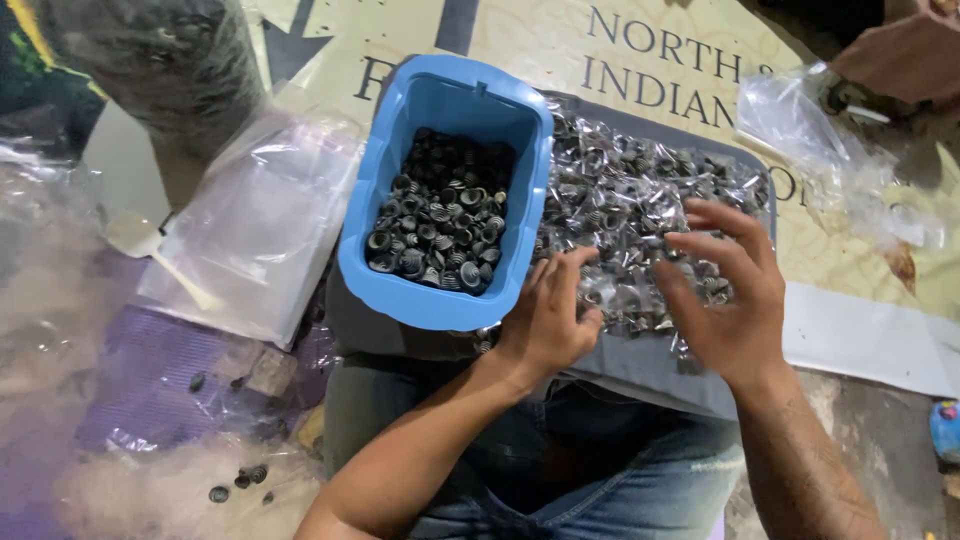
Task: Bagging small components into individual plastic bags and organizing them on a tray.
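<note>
Printed beige sheeting covers the floor where I sit, with a grey tray (640, 365) propped across my lap so the work lies close under my eyes; on it is a spread of small dark ridged conical parts sealed in clear plastic packets (640, 205), laid flat so each can be reached. My left hand (548, 320) rests on the near edge of that spread, fingers curled and pinching at a packet, though I cannot tell whether anything is truly gripped; my right hand (728, 290) hovers just beside it with fingers splayed apart, touching the packets lightly. Hard against the tray's left side stands a blue plastic tub (385, 265), tilted toward me and part filled with loose parts, near enough for a short reach. A stack of empty clear bags (255, 225) lies further left; a few stray parts (240, 482) dot the floor; another person's hand (900, 55) shows at the upper right.
</note>
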